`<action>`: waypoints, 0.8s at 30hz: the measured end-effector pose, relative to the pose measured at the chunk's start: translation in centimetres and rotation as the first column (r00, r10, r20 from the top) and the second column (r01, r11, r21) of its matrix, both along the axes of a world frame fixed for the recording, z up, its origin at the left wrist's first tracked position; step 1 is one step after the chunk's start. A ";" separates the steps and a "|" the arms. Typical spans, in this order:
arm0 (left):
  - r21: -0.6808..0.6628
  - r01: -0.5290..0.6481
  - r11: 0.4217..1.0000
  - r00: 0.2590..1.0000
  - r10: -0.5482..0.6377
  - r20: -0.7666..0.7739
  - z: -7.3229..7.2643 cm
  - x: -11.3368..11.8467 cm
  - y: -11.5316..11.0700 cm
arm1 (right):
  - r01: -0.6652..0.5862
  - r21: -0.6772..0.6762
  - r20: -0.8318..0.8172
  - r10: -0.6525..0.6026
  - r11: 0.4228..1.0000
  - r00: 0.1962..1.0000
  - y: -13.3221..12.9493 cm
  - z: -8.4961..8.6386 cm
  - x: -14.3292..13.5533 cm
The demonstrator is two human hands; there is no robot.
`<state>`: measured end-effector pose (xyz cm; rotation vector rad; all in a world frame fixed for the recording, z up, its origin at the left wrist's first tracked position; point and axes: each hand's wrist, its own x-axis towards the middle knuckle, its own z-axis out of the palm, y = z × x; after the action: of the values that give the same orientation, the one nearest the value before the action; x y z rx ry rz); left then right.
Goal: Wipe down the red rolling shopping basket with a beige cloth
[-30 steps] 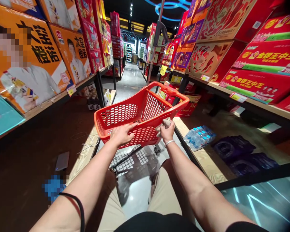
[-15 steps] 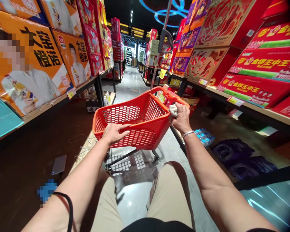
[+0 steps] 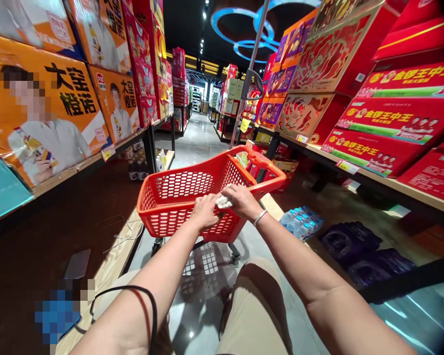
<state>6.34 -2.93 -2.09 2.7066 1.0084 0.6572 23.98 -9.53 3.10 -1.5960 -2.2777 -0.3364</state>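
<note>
A red plastic shopping cart (image 3: 207, 166) with mesh sides stands before me, turned sideways. My left hand (image 3: 206, 211) has its fingers curled over the cart's near rim. Right beside it, my right hand (image 3: 240, 201) holds a crumpled whitish cloth (image 3: 225, 201) against the same rim. The cloth lies between the two hands; whether the left fingers also touch it, I cannot tell. To the right, the cart's handle (image 3: 268, 161) has no hand on it. The right palm is hidden.
Orange drink cartons (image 3: 74, 93) fill the left shelf, and red boxes (image 3: 377, 148) the right one. Shrink-wrapped bottles (image 3: 301, 222) stand low on the right. A metal pole (image 3: 249, 74) rises behind the cart. A dark cable (image 3: 151, 296) hangs across my left forearm.
My right hand has moved left with the cloth, from the handle end to the middle of the near rim. The left hand has slid right along the rim, its fingers now more curled.
</note>
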 end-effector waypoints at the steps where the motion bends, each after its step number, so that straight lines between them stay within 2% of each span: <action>1: 0.005 -0.005 1.000 1.000 0.005 0.004 -0.2 0.1 0.0 | 0.034 0.014 0.032 -0.035 0.999 0.999 -0.4 0.2 0.5; 6: 0.010 0.009 1.000 0.999 -0.009 0.035 -1.0 -0.5 0.4 | 0.285 0.155 0.038 -0.294 0.946 0.955 -3.0 2.8 5.5; 9: 0.041 -0.001 0.999 0.999 -0.001 0.050 -1.1 -0.6 0.4 | 0.430 0.246 -0.102 -0.418 0.869 0.903 -3.9 4.2 8.9; 11: 0.049 -0.010 0.999 0.998 0.007 0.064 -1.2 -0.4 0.3 | 0.509 0.256 -0.197 -0.472 0.822 0.860 -3.8 4.5 10.2; 12: 0.049 -0.015 0.999 0.997 0.012 0.072 -1.2 -0.3 0.2 | 0.524 0.247 -0.225 -0.477 0.815 0.849 -3.6 4.4 10.4; 14: 0.044 -0.034 0.998 0.996 0.030 0.084 -1.3 -0.2 0.1 | 0.509 0.231 -0.245 -0.456 0.829 0.855 -3.0 3.9 9.9; 17: 0.042 -0.043 0.998 0.996 0.039 0.080 -1.2 -0.1 0.1 | 0.512 0.190 -0.231 -0.469 0.838 0.852 -2.5 2.8 7.2; 21: 0.047 -0.040 0.998 0.997 0.037 0.064 -1.1 -0.1 0.3 | 0.599 0.099 -0.192 -0.576 0.795 0.795 -2.4 1.1 2.9; 24: 0.051 -0.053 0.997 0.996 0.050 0.070 -1.1 -0.2 0.3 | 0.597 0.145 -0.171 -0.574 0.789 0.800 -1.8 -0.4 0.9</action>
<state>6.12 -2.61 -3.21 2.6912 1.0617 0.7911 24.90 -11.38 2.67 -2.1226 -1.5471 -0.5745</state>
